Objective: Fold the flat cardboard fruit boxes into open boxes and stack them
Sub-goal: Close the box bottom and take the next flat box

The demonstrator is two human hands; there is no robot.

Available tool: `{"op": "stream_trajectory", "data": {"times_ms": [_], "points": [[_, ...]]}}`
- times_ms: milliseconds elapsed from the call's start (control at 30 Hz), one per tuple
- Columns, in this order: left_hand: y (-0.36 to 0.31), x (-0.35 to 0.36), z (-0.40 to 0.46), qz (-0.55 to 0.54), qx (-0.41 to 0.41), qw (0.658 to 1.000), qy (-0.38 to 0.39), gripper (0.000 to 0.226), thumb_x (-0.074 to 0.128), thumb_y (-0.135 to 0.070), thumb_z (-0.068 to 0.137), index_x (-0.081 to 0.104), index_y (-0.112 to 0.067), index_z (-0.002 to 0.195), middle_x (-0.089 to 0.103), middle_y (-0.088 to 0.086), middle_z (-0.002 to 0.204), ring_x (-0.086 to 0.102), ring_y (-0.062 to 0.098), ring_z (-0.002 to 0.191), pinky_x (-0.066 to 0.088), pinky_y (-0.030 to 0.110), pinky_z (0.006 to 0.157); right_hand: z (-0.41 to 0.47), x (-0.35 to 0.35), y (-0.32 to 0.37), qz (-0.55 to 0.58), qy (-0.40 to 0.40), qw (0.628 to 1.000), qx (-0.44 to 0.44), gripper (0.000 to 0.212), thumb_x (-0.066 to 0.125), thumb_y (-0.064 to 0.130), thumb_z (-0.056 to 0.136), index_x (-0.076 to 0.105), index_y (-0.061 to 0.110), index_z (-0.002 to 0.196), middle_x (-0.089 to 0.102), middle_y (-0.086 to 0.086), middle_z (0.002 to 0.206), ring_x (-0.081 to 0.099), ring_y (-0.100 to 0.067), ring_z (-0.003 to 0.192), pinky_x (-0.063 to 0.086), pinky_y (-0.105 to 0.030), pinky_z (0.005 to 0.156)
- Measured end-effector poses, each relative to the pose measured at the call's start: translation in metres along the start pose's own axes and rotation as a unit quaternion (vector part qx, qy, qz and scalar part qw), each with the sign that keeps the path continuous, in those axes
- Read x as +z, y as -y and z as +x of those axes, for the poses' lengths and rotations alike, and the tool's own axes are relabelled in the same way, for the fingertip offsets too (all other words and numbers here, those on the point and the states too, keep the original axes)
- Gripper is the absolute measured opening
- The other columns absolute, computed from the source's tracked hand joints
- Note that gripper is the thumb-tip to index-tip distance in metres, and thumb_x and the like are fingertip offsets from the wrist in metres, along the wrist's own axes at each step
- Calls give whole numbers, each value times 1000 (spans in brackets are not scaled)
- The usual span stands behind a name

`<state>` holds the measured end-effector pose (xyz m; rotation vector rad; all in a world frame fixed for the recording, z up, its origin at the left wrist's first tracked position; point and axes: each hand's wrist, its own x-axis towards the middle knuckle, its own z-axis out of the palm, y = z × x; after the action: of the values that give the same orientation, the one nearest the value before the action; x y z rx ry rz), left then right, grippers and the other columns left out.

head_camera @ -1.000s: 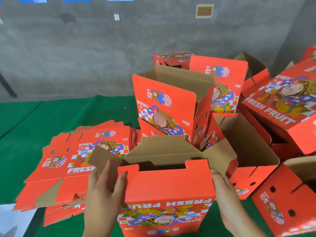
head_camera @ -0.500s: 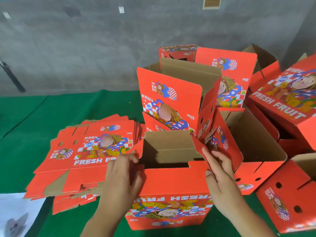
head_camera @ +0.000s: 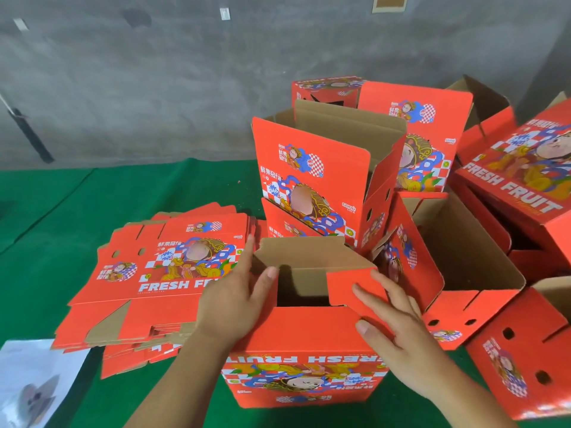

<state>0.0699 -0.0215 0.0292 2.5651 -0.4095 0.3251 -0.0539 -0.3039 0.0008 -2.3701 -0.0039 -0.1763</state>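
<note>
On the green table covering (head_camera: pixel 92 211), a pile of flat boxes (head_camera: pixel 173 273) is lying at the left, probably kept there so the next blank is within easy reach. Just beside it, the left hand (head_camera: pixel 234 298) is pressing with mostly straight fingers against the left end of the box being folded (head_camera: pixel 304 350), thumb over the inner edge, seemingly steadying that wall upright. The box is standing printed side toward the person, its opening facing up. The right hand (head_camera: pixel 392 329) is lying flat, fingers spread, pushing a red flap (head_camera: pixel 349 285) inward over the opening. Farther right, finished open boxes (head_camera: pixel 327 168) are standing stacked, clear of the working spot.
</note>
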Motion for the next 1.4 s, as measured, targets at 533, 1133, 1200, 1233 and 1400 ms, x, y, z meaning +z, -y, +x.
{"op": "stream_trajectory", "data": {"times_ms": [533,1133,1200,1233,1400], "points": [[-5,8,-6,95,-99,979,150,95,75,-73,71,34,-37,149,41,-1,138,54,32,122,54,48,90,59,13,42,-248,48,959,126,81,71,75,74,28,46,137,32,12,130,27,-23,125,49,-45,85],[6,-9,-64,-232,-219,942,108,31,68,-46,95,53,-30,117,63,-10,96,60,2,78,43,19,66,10,25,52,-318,31,943,93,88,72,74,73,33,36,141,34,5,141,30,-26,130,52,-44,90],[4,-8,-72,-179,-209,955,108,41,64,-53,94,49,-32,125,58,-10,101,56,10,87,39,27,76,12,29,53,-329,55,936,112,85,67,77,76,33,33,140,37,4,140,29,-26,130,50,-43,87],[3,-9,-74,-181,-210,955,107,41,63,-54,95,49,-32,127,57,-9,103,55,10,88,39,25,77,13,26,52,-315,60,941,110,85,64,80,76,34,35,141,37,6,139,29,-25,131,49,-42,87],[-3,-17,-76,-375,-310,868,98,42,59,-61,94,66,-28,119,72,-1,115,69,10,100,54,30,93,7,3,49,-114,91,981,131,83,33,95,68,50,48,135,45,16,138,25,-15,134,39,-46,108]]}}
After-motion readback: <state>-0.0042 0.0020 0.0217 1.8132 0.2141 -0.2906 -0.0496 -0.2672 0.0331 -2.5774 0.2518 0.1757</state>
